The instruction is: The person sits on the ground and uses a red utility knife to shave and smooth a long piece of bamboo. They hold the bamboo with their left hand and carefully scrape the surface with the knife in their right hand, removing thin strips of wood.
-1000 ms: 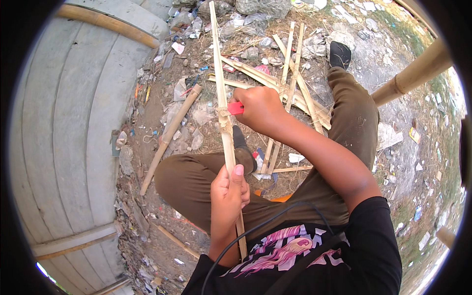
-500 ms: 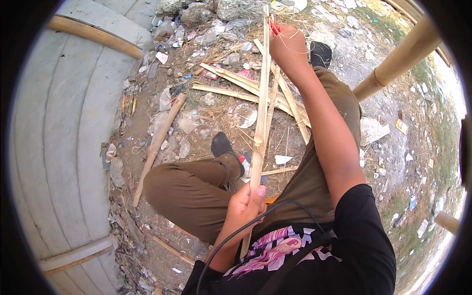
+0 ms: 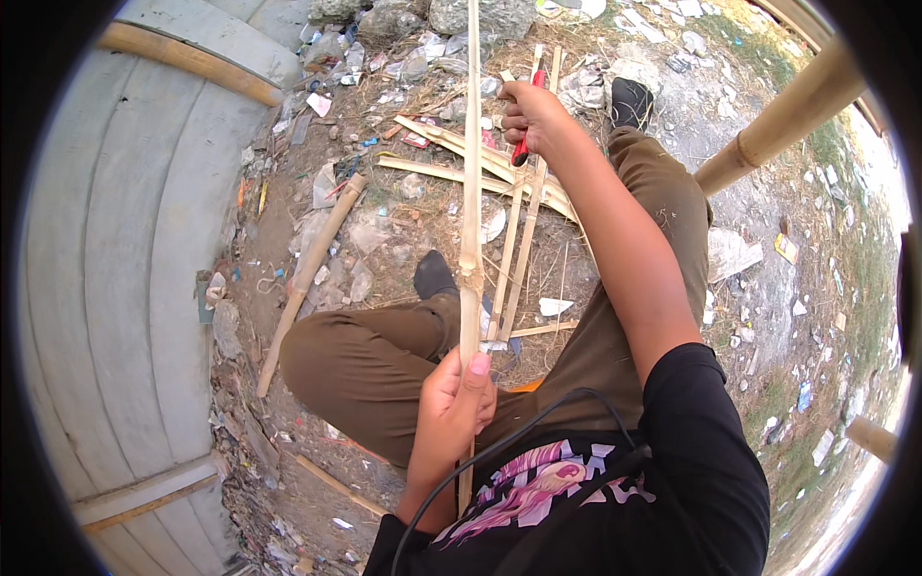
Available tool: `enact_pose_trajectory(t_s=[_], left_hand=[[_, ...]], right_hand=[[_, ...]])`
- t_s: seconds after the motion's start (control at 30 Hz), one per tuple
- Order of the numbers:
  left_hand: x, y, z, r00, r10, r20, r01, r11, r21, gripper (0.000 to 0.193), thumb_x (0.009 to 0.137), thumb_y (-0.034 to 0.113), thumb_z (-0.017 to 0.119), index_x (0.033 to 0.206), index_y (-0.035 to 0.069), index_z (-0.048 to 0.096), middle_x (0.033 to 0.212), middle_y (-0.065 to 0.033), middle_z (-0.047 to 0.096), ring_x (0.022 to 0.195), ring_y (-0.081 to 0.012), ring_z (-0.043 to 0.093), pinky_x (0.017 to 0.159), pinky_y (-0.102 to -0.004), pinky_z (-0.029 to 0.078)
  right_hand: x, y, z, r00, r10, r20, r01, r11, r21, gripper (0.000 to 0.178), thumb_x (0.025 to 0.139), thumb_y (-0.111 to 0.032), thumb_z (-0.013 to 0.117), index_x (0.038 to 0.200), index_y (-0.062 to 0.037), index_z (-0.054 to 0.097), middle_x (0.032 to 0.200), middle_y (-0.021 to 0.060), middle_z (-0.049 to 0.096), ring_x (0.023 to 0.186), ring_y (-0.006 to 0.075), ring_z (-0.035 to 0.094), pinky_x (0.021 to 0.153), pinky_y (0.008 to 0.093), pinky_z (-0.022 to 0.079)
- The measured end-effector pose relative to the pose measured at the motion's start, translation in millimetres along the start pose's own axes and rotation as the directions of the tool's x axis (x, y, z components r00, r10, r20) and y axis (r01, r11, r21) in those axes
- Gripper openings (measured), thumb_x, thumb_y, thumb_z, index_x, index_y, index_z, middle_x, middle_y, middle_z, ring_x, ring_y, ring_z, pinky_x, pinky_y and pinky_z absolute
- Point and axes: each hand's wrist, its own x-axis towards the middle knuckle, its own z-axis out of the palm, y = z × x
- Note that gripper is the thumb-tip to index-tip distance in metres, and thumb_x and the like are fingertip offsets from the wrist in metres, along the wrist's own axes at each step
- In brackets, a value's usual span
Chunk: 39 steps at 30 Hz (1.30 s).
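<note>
My left hand (image 3: 455, 396) is closed round the lower part of a long, pale bamboo strip (image 3: 470, 206), thumb on top. The strip stretches away from my body past the top of the picture, with a knot partway along it. My right hand (image 3: 534, 117) grips a red and black cutter knife (image 3: 521, 152), to the right of the strip's far half and apart from it. Part of the knife pokes out beyond the fist, and its blade edge is too small to make out. Split bamboo pieces (image 3: 526, 235) lie on the ground between my legs.
More split bamboo (image 3: 432, 173) lies crosswise farther out. A round bamboo pole (image 3: 309, 288) rests by my left knee, near a grey plank wall (image 3: 125, 278). A thick bamboo post (image 3: 788, 120) slants in at the right. Litter and stones cover the ground; a black cable (image 3: 499, 437) crosses my lap.
The bamboo strip has swung left, its far end now beyond the picture. My right hand has come away from the strip and slightly nearer, still holding the knife. My left hand shifted slightly left.
</note>
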Motion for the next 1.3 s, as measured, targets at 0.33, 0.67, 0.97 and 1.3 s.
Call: enact_pose_trajectory(t_s=[0.33,0.67,0.97,1.3], left_hand=[[27.2,25.3,-16.1,0.964,0.143,-0.224,-0.136,0.99,0.048,0.04,0.108,0.039,0.05,0.082,0.009,0.045,0.058,0.0025,0.038,0.045,-0.0032,0.034,0.039,-0.0193,0.029],[33.5,10.2,-22.9,0.859,0.276,-0.431,-0.163,0.946,0.28,0.033,0.107,0.036,0.055,0.091,0.007,0.055,0.058,0.0071,0.038,0.047,0.0001,0.034,0.041,-0.0191,0.026],[36.8,-2.7,-25.6,0.845,0.338,-0.414,-0.133,0.883,0.45,0.028,0.107,0.03,0.056,0.096,0.004,0.057,0.062,0.0085,0.036,0.051,0.0007,0.032,0.045,-0.0201,0.025],[30.7,8.6,-7.7,0.912,0.186,-0.365,-0.129,0.976,0.175,0.03,0.108,0.033,0.054,0.09,0.01,0.051,0.058,0.01,0.031,0.046,0.0015,0.026,0.041,-0.0192,0.02]], right_hand=[[-128.8,57.5,40.5,0.572,-0.415,0.708,0.774,-0.014,-0.633,0.022,0.083,-0.026,0.07,0.074,-0.0069,0.067,0.063,0.0191,0.063,0.06,0.0383,0.065,0.059,0.0481,0.053],[-144.6,81.1,50.5,0.652,-0.281,0.704,0.685,-0.181,-0.706,0.014,0.079,-0.02,0.071,0.075,-0.0069,0.068,0.066,0.0177,0.066,0.066,0.038,0.068,0.062,0.0476,0.055],[-128.5,80.0,52.2,0.705,-0.272,0.656,0.617,-0.223,-0.755,0.014,0.077,-0.021,0.072,0.078,-0.0066,0.069,0.068,0.0174,0.067,0.068,0.0384,0.068,0.064,0.0476,0.056],[-116.8,74.1,47.6,0.637,-0.458,0.62,0.637,-0.14,-0.758,0.016,0.077,-0.022,0.072,0.079,-0.0077,0.067,0.068,0.0182,0.066,0.067,0.0396,0.067,0.064,0.048,0.054]])
